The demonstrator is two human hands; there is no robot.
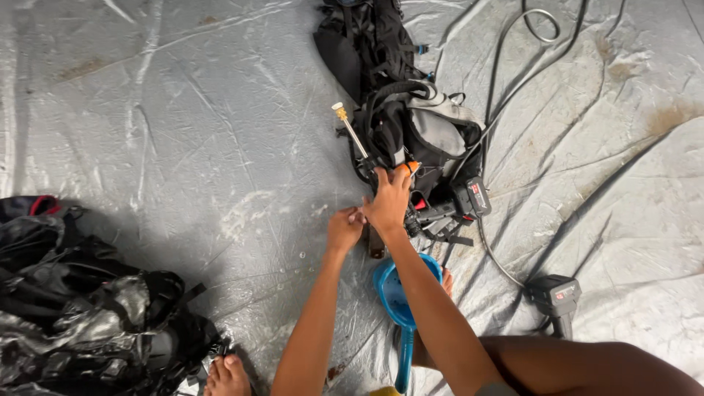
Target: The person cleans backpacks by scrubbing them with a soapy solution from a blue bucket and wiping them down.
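So my right hand (389, 199) is up on the near end of the black and grey dive vest (411, 132), fingers curled down and closed around a bit of its strapping right beside a small orange piece (408, 167). My left hand (345, 227) is just left of it, touching the right one at the knuckles, fingers bunched shut, though I honestly can't tell what it's pinching, if anything. The vest lies on a wrinkled grey tarp (183, 147) spread on the floor, stretching from my hands off toward the far edge. A thin metal rod with a yellowish tip (347, 128) sticks out from its left side, angled far-left. Just right of my hands, some black hose fittings with a red-marked block (469, 198) sit against the vest, and black hoses (513, 81) loop away to the far right, one running near-right to another black block (555, 297). A blue scoop-shaped thing (396, 297) lies under my right forearm, handle pointing toward me. Way off on the near left is a heap of wet black gear (88, 308), with a bare foot (227, 375) next to it.
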